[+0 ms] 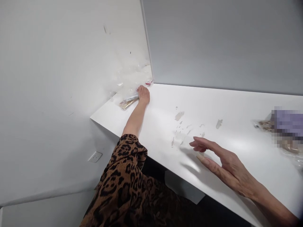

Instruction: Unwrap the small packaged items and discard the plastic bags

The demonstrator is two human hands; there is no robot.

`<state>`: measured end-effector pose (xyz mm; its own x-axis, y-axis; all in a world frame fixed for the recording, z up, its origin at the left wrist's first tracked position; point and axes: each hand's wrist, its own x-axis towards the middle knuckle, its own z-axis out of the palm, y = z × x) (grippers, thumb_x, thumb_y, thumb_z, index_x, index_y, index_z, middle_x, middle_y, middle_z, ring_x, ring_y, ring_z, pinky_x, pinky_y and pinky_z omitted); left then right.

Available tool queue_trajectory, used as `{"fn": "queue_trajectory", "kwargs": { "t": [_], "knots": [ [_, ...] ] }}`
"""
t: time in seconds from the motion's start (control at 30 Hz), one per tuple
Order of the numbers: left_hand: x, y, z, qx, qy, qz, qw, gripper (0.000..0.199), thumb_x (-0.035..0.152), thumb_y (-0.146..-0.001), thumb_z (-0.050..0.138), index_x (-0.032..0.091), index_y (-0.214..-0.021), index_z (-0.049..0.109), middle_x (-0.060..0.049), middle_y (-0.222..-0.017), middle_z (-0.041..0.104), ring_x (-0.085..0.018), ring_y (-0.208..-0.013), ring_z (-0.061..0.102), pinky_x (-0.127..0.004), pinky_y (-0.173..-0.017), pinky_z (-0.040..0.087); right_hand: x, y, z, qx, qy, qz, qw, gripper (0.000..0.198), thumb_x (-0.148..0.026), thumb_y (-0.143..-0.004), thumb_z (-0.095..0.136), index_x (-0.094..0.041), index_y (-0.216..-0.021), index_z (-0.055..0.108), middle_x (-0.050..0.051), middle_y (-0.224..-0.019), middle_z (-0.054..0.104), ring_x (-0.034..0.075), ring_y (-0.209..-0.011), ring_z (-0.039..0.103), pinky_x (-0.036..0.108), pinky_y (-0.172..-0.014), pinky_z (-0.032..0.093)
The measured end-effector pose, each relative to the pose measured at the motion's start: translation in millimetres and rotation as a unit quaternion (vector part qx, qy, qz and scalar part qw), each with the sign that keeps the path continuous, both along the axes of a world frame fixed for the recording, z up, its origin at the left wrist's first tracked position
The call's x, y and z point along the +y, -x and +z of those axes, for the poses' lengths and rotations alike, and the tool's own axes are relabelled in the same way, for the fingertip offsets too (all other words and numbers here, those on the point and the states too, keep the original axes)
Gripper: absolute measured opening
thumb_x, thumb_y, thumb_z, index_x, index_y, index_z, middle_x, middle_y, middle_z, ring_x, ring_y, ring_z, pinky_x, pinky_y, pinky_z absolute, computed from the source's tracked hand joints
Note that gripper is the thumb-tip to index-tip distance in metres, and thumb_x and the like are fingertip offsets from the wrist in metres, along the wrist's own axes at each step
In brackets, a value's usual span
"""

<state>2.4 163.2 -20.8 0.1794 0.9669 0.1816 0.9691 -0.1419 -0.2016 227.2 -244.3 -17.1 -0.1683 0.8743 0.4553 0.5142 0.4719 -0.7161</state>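
Observation:
My left hand [143, 94] reaches to the far left corner of the white table [161, 116]. Its fingers are curled at the edge of a heap of clear plastic bags [129, 80], and the fingertips are partly hidden in the plastic. Just left of that hand lie flat clear packets [127, 102], with something silvery and tan inside. A small red-and-white piece [149, 82] sits behind the hand, near the wall. My right hand [220, 162] hovers over the front of the table, thumb and fingers apart, with nothing clearly visible between them.
Grey worn patches [179, 115] mark the tabletop. At the right edge are a blurred-out purple item [290, 123] and clear bags with brown contents [265, 125]. A white wall [59, 78] and a grey panel [224, 41] meet behind the corner. A wall socket [95, 156] is below.

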Motion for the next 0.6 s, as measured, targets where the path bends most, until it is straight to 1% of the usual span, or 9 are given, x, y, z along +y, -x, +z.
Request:
{"fn": "queue_trajectory", "kwargs": {
  "t": [0.1,0.17,0.2,0.27,0.33,0.4,0.43,0.53,0.6],
  "knots": [
    [11,-11,0.5,-0.036,0.002,0.055,0.998,0.075,0.038,-0.098,0.049,-0.007,-0.157,0.037,-0.035,-0.158,0.044,-0.046,-0.153,0.031,-0.058,-0.124,0.020,-1,-1,2,-0.005,-0.007,0.001,1.000,0.049,-0.038,-0.104,0.060,-0.035,-0.153,0.053,0.006,-0.121,0.078,0.019,-0.101,0.077,0.035,-0.084,0.068],
    [16,-13,1.7,-0.063,0.007,0.069,0.996,0.085,0.049,-0.098,0.050,-0.007,-0.160,0.033,-0.035,-0.160,0.040,-0.047,-0.152,0.030,-0.058,-0.125,0.020,-1,-1,3,-0.008,-0.013,0.004,1.000,0.050,-0.037,-0.104,0.060,-0.035,-0.154,0.053,0.006,-0.120,0.078,0.019,-0.100,0.077,0.035,-0.083,0.068],
    [18,-12,2.7,-0.074,0.009,0.072,0.995,0.084,0.049,-0.098,0.050,-0.006,-0.159,0.034,-0.034,-0.161,0.039,-0.046,-0.152,0.030,-0.057,-0.126,0.019,-1,-1,4,-0.008,-0.015,0.005,1.000,0.051,-0.036,-0.104,0.061,-0.036,-0.154,0.053,0.006,-0.120,0.078,0.019,-0.099,0.077,0.034,-0.083,0.068],
    [22,-8,5.3,-0.080,0.010,0.078,0.994,0.073,0.042,-0.097,0.051,-0.003,-0.154,0.044,-0.032,-0.162,0.038,-0.044,-0.154,0.028,-0.057,-0.127,0.018,-1,-1,6,-0.009,-0.017,0.002,1.000,0.051,-0.035,-0.104,0.062,-0.036,-0.154,0.053,0.005,-0.119,0.078,0.019,-0.098,0.077,0.034,-0.082,0.068],
    [26,-1,8.1,-0.075,0.006,0.097,0.992,0.065,0.038,-0.096,0.052,0.000,-0.149,0.051,-0.031,-0.165,0.035,-0.045,-0.157,0.023,-0.061,-0.128,0.014,-2,0,8,-0.009,-0.016,-0.004,1.000,0.051,-0.035,-0.103,0.063,-0.035,-0.153,0.054,0.006,-0.117,0.079,0.019,-0.098,0.078,0.033,-0.081,0.068],
    [32,6,10.4,-0.083,0.010,0.127,0.988,0.069,0.040,-0.095,0.053,0.005,-0.154,0.048,-0.030,-0.169,0.030,-0.048,-0.158,0.021,-0.066,-0.127,0.012,-2,0,9,-0.006,-0.013,-0.005,1.000,0.051,-0.034,-0.103,0.063,-0.034,-0.153,0.055,0.006,-0.116,0.079,0.019,-0.097,0.078,0.033,-0.081,0.068],
    [35,10,11.2,-0.094,0.019,0.141,0.985,0.074,0.043,-0.094,0.054,0.008,-0.158,0.043,-0.030,-0.170,0.029,-0.048,-0.158,0.024,-0.067,-0.125,0.015,-2,0,9,-0.003,-0.011,-0.005,1.000,0.051,-0.033,-0.103,0.063,-0.034,-0.153,0.055,0.006,-0.115,0.079,0.019,-0.097,0.078,0.033,-0.080,0.068],
    [41,20,12.0,-0.125,0.049,0.158,0.978,0.084,0.049,-0.092,0.056,0.012,-0.163,0.034,-0.031,-0.165,0.039,-0.046,-0.151,0.040,-0.063,-0.120,0.028,-3,1,10,0.007,-0.010,0.000,1.000,0.052,-0.031,-0.102,0.063,-0.034,-0.153,0.055,0.006,-0.115,0.079,0.018,-0.097,0.077,0.032,-0.081,0.068],
    [37,26,11.0,-0.119,0.047,0.132,0.983,0.081,0.048,-0.093,0.053,0.011,-0.163,0.034,-0.030,-0.159,0.046,-0.043,-0.146,0.046,-0.059,-0.119,0.030,-3,1,10,0.012,-0.012,0.002,1.000,0.052,-0.031,-0.102,0.064,-0.035,-0.153,0.055,0.006,-0.115,0.079,0.018,-0.097,0.077,0.032,-0.081,0.068]
  ]
}}
